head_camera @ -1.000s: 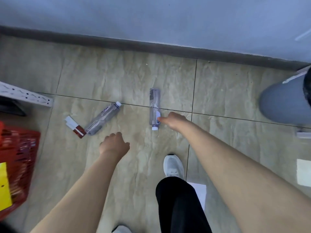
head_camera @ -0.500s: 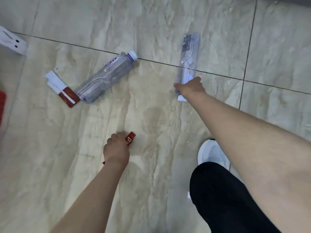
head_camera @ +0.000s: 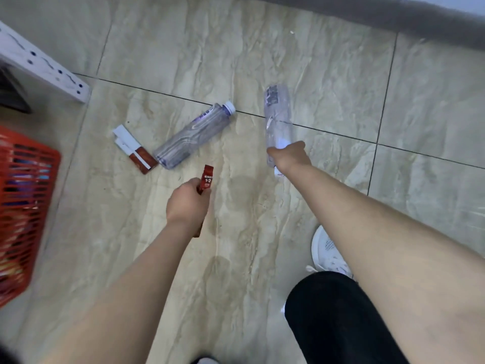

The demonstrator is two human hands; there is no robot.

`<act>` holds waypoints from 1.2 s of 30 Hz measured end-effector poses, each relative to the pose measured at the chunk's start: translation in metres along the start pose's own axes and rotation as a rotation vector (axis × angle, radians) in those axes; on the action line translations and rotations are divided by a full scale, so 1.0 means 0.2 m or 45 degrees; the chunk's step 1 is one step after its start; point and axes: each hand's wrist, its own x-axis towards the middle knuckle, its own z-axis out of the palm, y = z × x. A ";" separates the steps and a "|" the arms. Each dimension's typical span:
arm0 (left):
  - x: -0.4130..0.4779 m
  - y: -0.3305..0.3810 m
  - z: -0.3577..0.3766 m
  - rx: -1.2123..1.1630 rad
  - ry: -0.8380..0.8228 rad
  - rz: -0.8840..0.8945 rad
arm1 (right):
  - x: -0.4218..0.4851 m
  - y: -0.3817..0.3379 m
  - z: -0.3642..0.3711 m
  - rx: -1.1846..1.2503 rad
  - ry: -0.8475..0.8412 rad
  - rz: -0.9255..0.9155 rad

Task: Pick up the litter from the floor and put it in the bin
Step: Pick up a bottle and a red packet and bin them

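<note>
- Plenty of bare floor (head_camera: 236, 48) between the litter and the dark skirting (head_camera: 393, 19) along the top right, and a wide open patch of tile on the right past the grout lines
- Left side is tighter: a red basket (head_camera: 29, 206) crowds the left edge, with a white perforated rail (head_camera: 44, 64) angling in above it
- The person's left hand (head_camera: 187, 203) is closed around a red sachet (head_camera: 206, 178), whose top sticks up past the knuckles and a bit pokes out below the wrist
- The right hand (head_camera: 290, 156) is wrapped around the neck end of a clear bottle (head_camera: 278, 114), base pointing away toward the wall; the bottle looks lifted, though it's blurry so hard to be sure
- A second bottle (head_camera: 194, 135) lies on the tile with its white cap pointing up-right, and a red and white carton (head_camera: 135, 148) lies just beside its base, maybe touching
- Compared with half a second back, the red basket has come into view on the left, the skirting shows again, and the sachet stands up higher out of the fist; the second bottle and carton haven't shifted
- The floor is beige marbled tile with thin dark grout, a bit glossy
- A white shoe (head_camera: 328, 250) and a black trouser leg (head_camera: 341, 319) sit at the lower right, under the right forearm
</note>
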 end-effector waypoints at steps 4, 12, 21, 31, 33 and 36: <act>-0.09 0.23 -0.24 -0.069 -0.080 0.030 | -0.19 -0.06 -0.21 -0.076 -0.005 -0.024; -0.54 0.95 -0.67 -0.031 -0.275 0.249 | -0.65 0.02 -1.05 0.057 0.141 0.003; -1.04 1.82 -0.60 -0.132 -0.480 0.369 | -0.85 0.41 -2.14 0.159 0.391 0.049; -1.43 3.05 0.02 -0.384 -0.789 0.286 | -0.57 0.97 -3.12 0.357 0.457 0.197; -1.47 3.26 0.12 -0.389 -0.847 0.279 | -0.50 1.05 -3.26 0.392 0.475 0.227; -1.50 3.51 0.24 -0.364 -0.911 0.259 | -0.40 1.12 -3.42 0.397 0.507 0.293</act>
